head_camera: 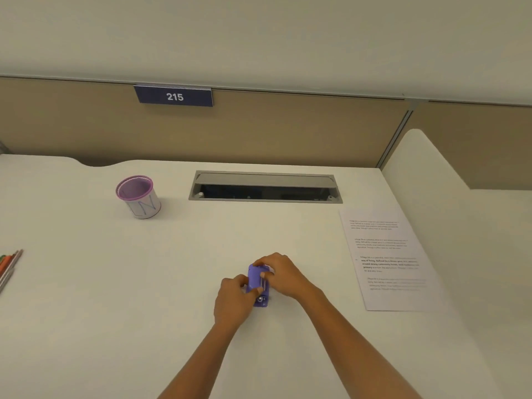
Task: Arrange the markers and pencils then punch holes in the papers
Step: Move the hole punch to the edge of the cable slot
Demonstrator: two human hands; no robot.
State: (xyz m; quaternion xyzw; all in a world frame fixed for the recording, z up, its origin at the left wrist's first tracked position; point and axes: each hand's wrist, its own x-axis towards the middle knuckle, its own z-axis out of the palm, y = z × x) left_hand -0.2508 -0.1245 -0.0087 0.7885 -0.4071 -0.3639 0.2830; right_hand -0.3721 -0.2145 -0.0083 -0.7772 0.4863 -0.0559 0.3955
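Left hand [233, 302] and right hand [285, 276] both grip purple hole punch [257, 281], fingers curled round its sides. Papers [388, 254] lie right of grip; markers and pencils [8, 267] far left; cup [139, 198] beyond, left.

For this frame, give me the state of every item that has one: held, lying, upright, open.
hole punch: held by both hands.
left hand: grips the punch.
right hand: grips the punch.
pen cup: upright, nothing sticking out.
paper: flat on the desk, print up, apart from the punch.
markers and pencils: lying at the left edge, partly out of frame.
cable hatch: lid raised, open.
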